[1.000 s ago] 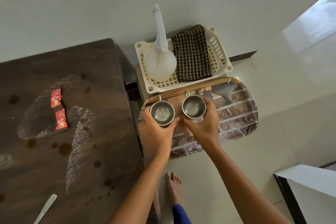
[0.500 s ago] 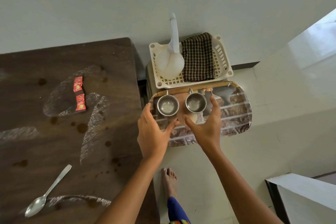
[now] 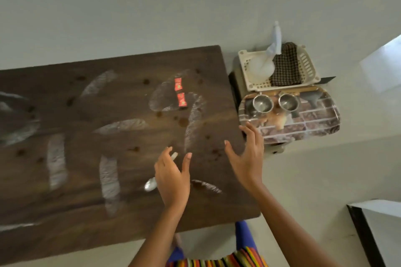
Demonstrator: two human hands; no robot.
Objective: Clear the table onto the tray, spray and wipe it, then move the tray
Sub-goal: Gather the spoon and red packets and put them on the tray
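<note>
The left hand [image 3: 172, 178] and right hand [image 3: 247, 158] have left the cups [image 3: 262, 103] on the tray [image 3: 321, 119]; fingers [image 3: 187, 160] apart, empty. The spoon [image 3: 150, 185] lies under the left fingers, red packets [image 3: 180, 95] beyond. Wiping waits.

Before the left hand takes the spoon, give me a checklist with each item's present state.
1. Left hand and right hand empty: ok.
2. Both steel cups on the tray: ok.
3. Spoon in plain view: not ok, its handle is partly behind the left hand.
4. Left hand touching the spoon: cannot tell.
5. Red sachets off the table: not ok, they lie on it.
6. Bare space on the tray: ok.
</note>
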